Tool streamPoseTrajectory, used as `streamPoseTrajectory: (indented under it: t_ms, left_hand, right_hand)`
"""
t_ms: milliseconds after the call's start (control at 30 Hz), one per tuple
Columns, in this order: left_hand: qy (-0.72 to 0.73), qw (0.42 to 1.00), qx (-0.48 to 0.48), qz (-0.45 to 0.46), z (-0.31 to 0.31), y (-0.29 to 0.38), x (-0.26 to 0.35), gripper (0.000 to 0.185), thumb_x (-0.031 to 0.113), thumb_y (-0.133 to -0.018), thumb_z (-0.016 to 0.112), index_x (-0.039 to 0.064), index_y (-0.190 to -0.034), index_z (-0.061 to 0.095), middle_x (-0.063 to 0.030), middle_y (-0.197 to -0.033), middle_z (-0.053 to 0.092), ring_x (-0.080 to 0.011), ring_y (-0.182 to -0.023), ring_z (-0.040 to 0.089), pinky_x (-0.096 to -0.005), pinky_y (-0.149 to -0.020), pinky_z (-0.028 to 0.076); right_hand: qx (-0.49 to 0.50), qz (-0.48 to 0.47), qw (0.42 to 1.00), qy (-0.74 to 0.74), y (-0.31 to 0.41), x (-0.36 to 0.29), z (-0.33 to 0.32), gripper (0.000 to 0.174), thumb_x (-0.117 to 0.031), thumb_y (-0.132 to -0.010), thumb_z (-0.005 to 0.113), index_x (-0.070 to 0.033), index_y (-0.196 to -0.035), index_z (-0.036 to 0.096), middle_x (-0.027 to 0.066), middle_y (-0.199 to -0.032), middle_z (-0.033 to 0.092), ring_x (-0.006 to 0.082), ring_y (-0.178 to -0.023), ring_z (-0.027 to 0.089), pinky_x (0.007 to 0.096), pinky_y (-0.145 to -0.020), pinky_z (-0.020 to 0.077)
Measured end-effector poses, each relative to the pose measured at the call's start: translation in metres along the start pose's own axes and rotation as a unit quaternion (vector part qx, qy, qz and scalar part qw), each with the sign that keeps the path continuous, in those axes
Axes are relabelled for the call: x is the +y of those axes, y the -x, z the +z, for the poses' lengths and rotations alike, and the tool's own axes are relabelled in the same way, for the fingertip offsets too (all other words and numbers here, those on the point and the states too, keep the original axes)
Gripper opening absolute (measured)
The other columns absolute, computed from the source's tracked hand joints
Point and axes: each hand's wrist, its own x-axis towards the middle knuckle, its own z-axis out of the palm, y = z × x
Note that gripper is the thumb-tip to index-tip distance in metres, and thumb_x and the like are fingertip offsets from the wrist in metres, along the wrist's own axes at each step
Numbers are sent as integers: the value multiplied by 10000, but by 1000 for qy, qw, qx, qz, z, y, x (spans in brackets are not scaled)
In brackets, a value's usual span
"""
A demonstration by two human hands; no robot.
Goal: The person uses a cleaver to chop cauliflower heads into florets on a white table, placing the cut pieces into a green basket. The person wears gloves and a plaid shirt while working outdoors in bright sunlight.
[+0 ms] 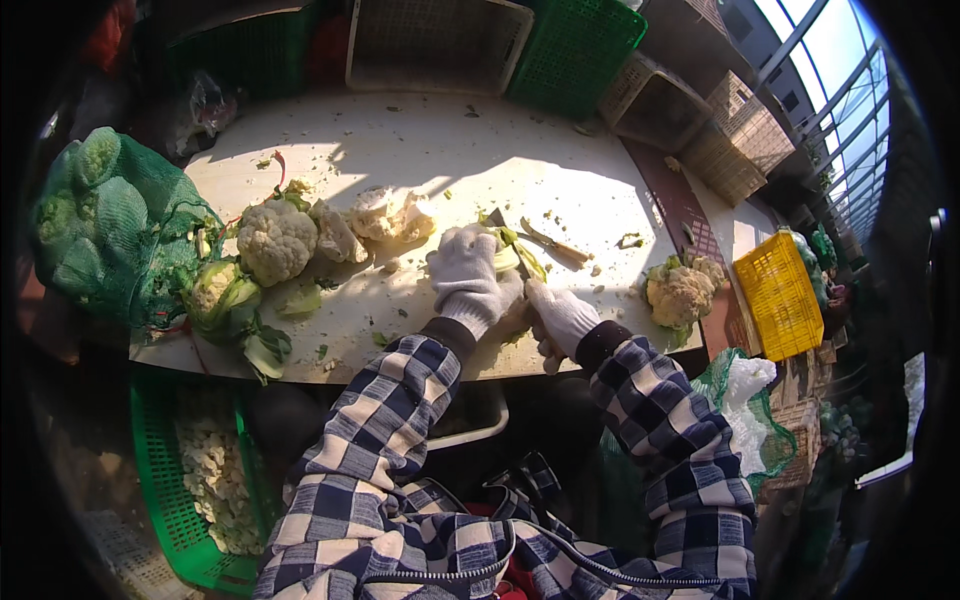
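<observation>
My left hand (466, 266), in a white knit glove, is closed on a cauliflower (504, 259) with green leaf stalks, at the middle of the table's near side. Gloved as well, my right hand (561, 319) grips a knife (495, 218) whose dark blade reaches up against the stalks; its handle is mostly hidden. A second knife (566, 250) with a wooden handle lies just beyond my right hand. To the left stand a whole cauliflower head (276, 241), trimmed pieces (390, 215) and a leafy cauliflower (221, 291). Another cauliflower (679, 295) sits at the table's right end.
A green mesh sack (120, 225) of cauliflowers fills the left end of the white table (450, 135). Crates, one green (577, 52), line the far edge. Below left is a green basket (161, 480) of florets (217, 480); a yellow crate (780, 296) stands at right.
</observation>
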Motion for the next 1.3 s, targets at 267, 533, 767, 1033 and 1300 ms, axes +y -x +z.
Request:
streamPoseTrajectory:
  t_ms: [267, 533, 767, 1033, 1300]
  left_hand:
    - [42, 998, 28, 27, 7, 11, -20, 414, 287, -681, 764, 117, -1017, 592, -146, -1174, 553, -348, -1174, 488, -481, -1012, 404]
    - [157, 977, 104, 102, 8, 33, -49, 434, 222, -690, 779, 101, -1030, 539, -163, -1193, 512, -380, -1163, 480, -500, -1010, 399]
    - [376, 926, 18, 26, 6, 32, -100, 462, 207, -692, 791, 74, -1063, 552, -146, -1233, 489, -299, -1137, 493, -394, -979, 443]
    - [183, 981, 51, 37, -23, 41, -154, 405, 198, -705, 785, 30, -1016, 588, -141, -1103, 539, -285, -1044, 543, -379, -931, 460]
    - [203, 951, 34, -230, -27, 62, -179, 339, 161, -853, 707, 20, -1127, 564, -81, -1015, 621, -187, -907, 583, -306, -845, 477]
  right_hand:
    - [-13, 23, 997, 77, 18, -28, 9, 542, -488, -1025, 393, 11, -872, 540, 64, -640, 518, 183, -464, 531, 354, -380, 484]
    - [-31, 29, 999, 16, -14, 0, -9, 577, -555, -991, 420, -8, -873, 561, 59, -664, 491, 184, -470, 512, 353, -379, 480]
    - [-73, -18, 990, -120, -18, 18, -29, 542, -584, -988, 447, -57, -893, 527, 27, -654, 443, 146, -455, 466, 339, -377, 451]
    - [25, -78, 978, -190, -23, 7, -15, 501, -537, -983, 504, -51, -870, 545, 53, -630, 492, 174, -433, 484, 352, -371, 477]
    - [43, -62, 963, -259, -45, 61, -32, 539, -587, -973, 494, -55, -890, 517, 55, -647, 471, 186, -434, 477, 383, -366, 472]
